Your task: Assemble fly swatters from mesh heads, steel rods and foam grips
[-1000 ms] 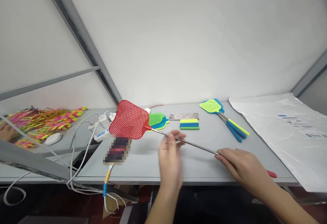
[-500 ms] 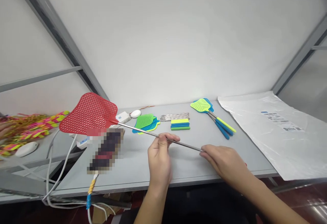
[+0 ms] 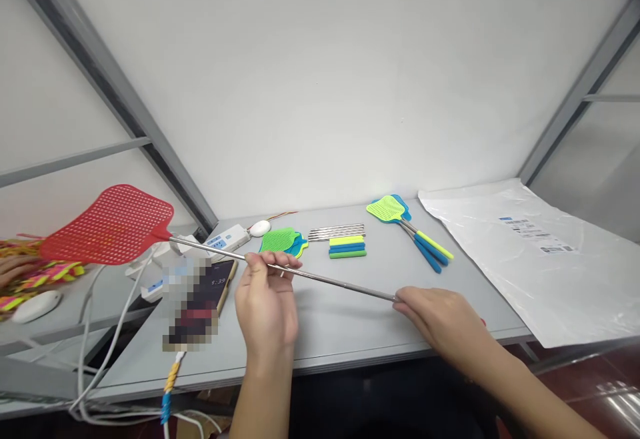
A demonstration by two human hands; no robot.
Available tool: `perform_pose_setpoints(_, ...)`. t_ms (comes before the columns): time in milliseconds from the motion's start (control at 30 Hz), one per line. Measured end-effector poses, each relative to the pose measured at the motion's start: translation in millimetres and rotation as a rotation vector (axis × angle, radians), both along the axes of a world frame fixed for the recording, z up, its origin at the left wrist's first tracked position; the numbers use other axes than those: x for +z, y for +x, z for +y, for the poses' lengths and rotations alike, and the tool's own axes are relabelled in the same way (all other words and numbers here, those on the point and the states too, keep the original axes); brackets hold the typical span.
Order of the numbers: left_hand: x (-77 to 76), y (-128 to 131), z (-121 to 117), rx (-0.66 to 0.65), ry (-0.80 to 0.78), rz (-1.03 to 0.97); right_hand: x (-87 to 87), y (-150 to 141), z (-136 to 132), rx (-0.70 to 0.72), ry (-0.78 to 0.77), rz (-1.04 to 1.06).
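A red fly swatter with a thin metal telescopic rod stretches across the front of the table, its mesh head out to the left. Partway along the rod, my left hand pinches it between thumb and fingers, palm turned up. My right hand is closed round the rod's right end, where a bit of red shows beyond the hand; the grip itself is mostly hidden. Behind my hands lie loose swatter heads, several metal rods and coloured handle sleeves. Whole swatters lie farther right.
A large white plastic bag with a label covers the table's right end. At the left are a phone on a cable, a power strip and white cables. Another person's hand is by colourful trimmings at the far left.
My left hand has moved left along with the swatter head, and the rod is now drawn out longer. My right hand stays at the rod's end. The view has shifted slightly.
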State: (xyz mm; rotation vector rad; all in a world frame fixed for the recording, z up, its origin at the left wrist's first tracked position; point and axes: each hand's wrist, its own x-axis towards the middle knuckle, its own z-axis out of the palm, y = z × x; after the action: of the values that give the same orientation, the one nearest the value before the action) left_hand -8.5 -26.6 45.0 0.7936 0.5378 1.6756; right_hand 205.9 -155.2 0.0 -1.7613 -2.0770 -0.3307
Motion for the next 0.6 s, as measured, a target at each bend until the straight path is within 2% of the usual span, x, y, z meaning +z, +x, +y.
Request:
perform_pose_setpoints(200,11.4,-24.8,21.6,0.032,0.003,-0.035,-7.4,8.5,-4.1,0.013,-0.029,-0.018)
perform_pose_setpoints(367,18.5,-28.8,26.7,0.043,0.037,-0.054,-6.2,10.7,-2.6,-0.01,0.033,-0.057)
perform_pose_setpoints(433,14.4,-20.2,19.9,0.067,0.028,-0.084,-7.3,10.8,0.4,-0.019,0.069,-0.068)
perform_pose_setpoints(500,3.9,-3.9,4.4,0.074,0.01,-0.088,-9.0,9.6,4.2,-0.01,0.102,-0.071)
perform_pose_setpoints(533,-3.2,6.3,-6.1,0.021,-0.003,-0.047,-9.6,8.5,6.1,0.003,0.113,-0.07)
perform_pose_setpoints(600,-18.1,27.1,-28.5,-0.165,-0.01,0.091,-9.3,5.4,9.6,0.028,0.124,-0.062)
